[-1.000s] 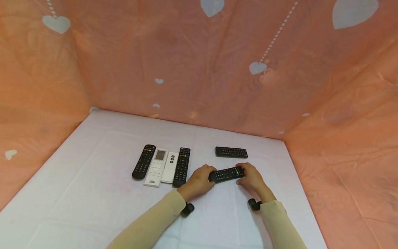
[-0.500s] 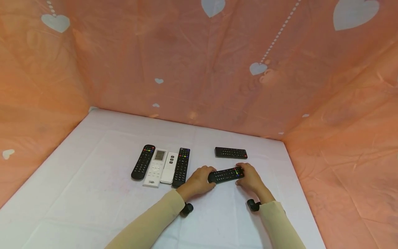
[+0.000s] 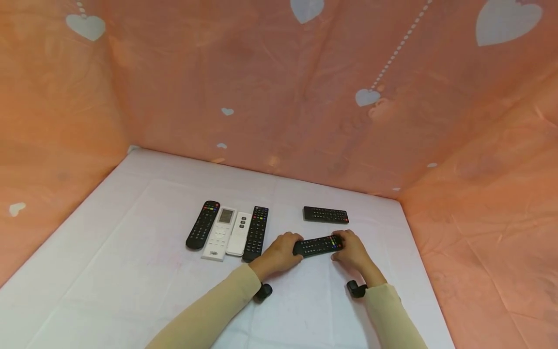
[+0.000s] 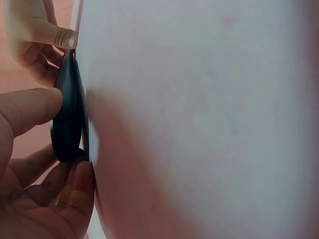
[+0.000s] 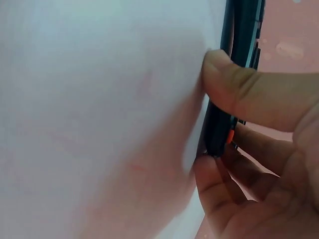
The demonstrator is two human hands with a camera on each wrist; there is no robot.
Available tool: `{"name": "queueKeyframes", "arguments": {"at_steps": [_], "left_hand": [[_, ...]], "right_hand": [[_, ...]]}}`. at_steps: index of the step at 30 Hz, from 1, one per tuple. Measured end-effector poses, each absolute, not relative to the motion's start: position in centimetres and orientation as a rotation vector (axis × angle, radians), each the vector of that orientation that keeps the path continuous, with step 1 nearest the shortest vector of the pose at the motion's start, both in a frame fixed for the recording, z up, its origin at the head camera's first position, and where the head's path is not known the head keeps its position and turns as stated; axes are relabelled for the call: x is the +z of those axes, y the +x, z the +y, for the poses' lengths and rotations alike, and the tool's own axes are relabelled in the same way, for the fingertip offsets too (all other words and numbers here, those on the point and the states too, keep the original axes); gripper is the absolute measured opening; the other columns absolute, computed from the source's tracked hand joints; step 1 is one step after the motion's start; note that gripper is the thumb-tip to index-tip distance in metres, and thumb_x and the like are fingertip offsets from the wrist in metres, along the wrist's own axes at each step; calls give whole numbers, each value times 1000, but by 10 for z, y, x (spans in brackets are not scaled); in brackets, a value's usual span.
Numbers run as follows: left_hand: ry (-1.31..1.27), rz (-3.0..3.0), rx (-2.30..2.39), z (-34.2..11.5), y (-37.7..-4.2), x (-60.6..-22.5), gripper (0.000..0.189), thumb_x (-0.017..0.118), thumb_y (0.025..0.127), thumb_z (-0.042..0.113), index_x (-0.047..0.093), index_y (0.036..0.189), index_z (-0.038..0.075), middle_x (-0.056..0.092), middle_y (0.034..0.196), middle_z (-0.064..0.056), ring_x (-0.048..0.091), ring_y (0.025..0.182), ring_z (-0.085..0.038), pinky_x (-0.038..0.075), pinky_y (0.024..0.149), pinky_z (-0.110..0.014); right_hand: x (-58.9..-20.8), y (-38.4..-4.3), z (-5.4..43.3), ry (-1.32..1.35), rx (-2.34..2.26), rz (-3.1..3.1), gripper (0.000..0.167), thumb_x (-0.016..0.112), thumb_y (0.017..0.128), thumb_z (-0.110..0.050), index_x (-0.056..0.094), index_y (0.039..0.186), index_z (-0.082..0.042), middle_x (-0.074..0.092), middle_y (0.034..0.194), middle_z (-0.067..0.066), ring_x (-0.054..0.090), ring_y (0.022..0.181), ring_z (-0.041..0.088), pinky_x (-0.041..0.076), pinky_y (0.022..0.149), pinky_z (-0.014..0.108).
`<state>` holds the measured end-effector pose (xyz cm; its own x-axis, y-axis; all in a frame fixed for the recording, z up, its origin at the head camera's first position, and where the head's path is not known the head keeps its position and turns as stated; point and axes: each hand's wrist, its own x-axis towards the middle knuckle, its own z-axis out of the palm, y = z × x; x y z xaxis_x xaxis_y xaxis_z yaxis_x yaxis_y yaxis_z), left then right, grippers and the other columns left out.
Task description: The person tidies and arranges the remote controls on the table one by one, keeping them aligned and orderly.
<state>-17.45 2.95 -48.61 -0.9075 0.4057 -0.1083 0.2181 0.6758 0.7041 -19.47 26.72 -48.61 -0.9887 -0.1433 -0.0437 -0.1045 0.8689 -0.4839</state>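
Note:
A black remote control (image 3: 317, 246) with coloured buttons at its right end lies crosswise between my hands, low over the white tabletop. My left hand (image 3: 281, 252) grips its rounded left end, thumb on the near side and fingers on the far side. At the other end my right hand (image 3: 354, 253) holds it between thumb and fingers. The left wrist view shows the dark end of the remote (image 4: 68, 119) between thumb and fingertips, close to the cloth. In the right wrist view, the thumb (image 5: 234, 79) presses along its side edge, with fingertips curled at the end.
Left of my hands stand several remotes in a row: a black one (image 3: 203, 225), a white one with a screen (image 3: 219, 235), a slim white one (image 3: 239, 235) and a black one (image 3: 256, 232). Another black remote (image 3: 326, 214) lies crosswise behind. Orange curtains (image 3: 270, 97) enclose the table (image 3: 174, 300).
The head view has shifted slightly. Both hands keep their hold on the remote control, which stays in about the same place.

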Motion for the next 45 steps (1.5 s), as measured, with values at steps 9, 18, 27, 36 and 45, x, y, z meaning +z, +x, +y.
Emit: {"name": "queueKeyframes", "arguments": {"at_steps": [9,18,27,36,45], "left_hand": [[470,2573,1131,26,-176,-486,46,73,83,17,59,126,8,60,117,-10,56,111,-23,47,100,-39],[501,2575,1151,24,-173,-490,46,75,81,17,60,123,5,60,115,-9,56,108,-20,47,100,-38],[549,2613,1200,20,-173,-488,47,77,79,15,60,121,4,61,112,-9,57,103,-18,49,95,-34],[558,2610,1224,15,-172,-482,48,78,78,15,60,121,3,61,111,-10,58,102,-18,51,93,-33],[539,2589,1293,12,-163,-479,50,81,70,7,61,116,3,61,108,-10,56,98,-17,49,92,-34]], "right_hand": [[-481,-199,265,-195,-778,2918,59,82,63,-4,62,118,-1,58,110,21,58,97,32,47,91,50],[-478,-199,265,-196,-834,2889,59,81,64,-3,63,120,-3,58,111,18,59,97,30,49,90,49],[-473,-201,264,-251,-980,2855,60,79,67,2,59,124,-1,53,124,23,63,104,37,52,90,47],[-469,-203,262,-306,-1065,2824,62,78,67,7,56,125,4,55,121,26,64,103,40,55,86,44],[-468,-203,260,-289,-1099,2802,64,78,68,5,54,127,5,59,118,26,65,102,39,55,85,43]]}}
